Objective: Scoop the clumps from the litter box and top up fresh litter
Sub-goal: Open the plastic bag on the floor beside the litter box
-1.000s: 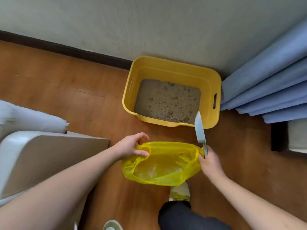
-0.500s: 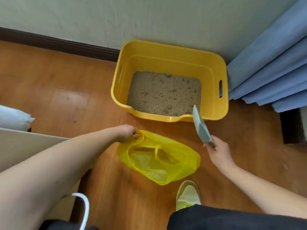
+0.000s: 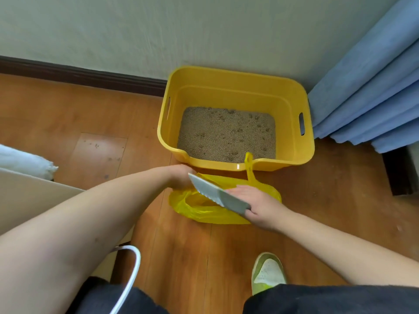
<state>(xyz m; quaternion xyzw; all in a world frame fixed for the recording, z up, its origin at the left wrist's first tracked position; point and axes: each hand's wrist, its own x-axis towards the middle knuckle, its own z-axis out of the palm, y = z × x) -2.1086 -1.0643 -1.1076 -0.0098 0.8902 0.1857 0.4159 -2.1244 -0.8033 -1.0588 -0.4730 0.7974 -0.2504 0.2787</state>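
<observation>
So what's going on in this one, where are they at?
A person is crouched over a yellow litter box set against the wall. The right hand holds a grey scoop above a yellow plastic bag lying on the floor in front of the box, while the left hand is at the bag's rim. The litter looks pitted; the scoop is not in it.

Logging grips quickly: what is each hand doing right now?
Left hand: at the rim of the crumpled yellow plastic bag; grip hidden.
Right hand: holds the grey plastic litter scoop.
</observation>
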